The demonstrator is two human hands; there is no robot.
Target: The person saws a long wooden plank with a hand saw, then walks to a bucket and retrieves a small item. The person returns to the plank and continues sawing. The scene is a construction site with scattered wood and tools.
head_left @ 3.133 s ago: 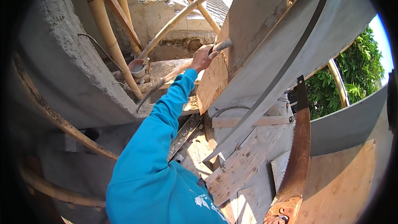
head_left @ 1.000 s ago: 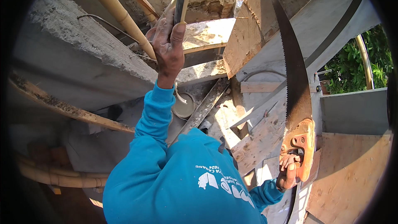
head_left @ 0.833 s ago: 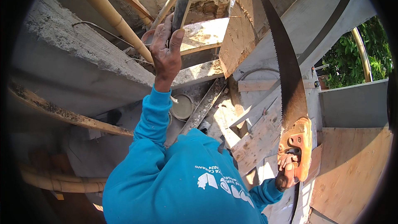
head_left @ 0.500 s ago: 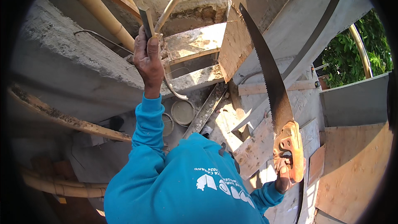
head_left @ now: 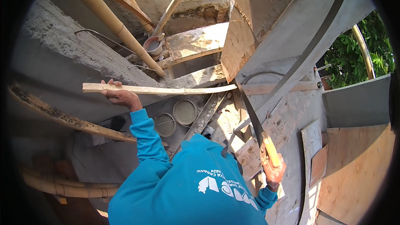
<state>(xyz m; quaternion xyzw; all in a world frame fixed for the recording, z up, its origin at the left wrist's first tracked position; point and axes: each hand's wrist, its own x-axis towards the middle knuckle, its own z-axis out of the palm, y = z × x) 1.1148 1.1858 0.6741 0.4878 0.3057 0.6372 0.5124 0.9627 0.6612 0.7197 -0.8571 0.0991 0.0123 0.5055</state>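
My left hand (head_left: 119,96) grips a long thin wooden slat (head_left: 166,89) near its left end and holds it out level over the drop below. The slat's right tip reaches the blade of a hand saw (head_left: 250,110). My right hand (head_left: 274,174) is closed on the saw's orange handle, low on the right, with the blade pointing up and left toward the slat. Both arms wear blue sleeves, and my blue shirt fills the lower middle.
A rough concrete beam (head_left: 66,54) runs across the left. Bamboo poles (head_left: 118,27) lean at the top. Two round buckets (head_left: 184,111) sit below, another bucket (head_left: 153,45) higher up. Plywood formwork (head_left: 354,171) and boards fill the right; green foliage (head_left: 354,54) beyond.
My left hand swung the slat from upright down to level and moved left. My right hand lowered the saw, whose blade now leans toward the slat's tip.
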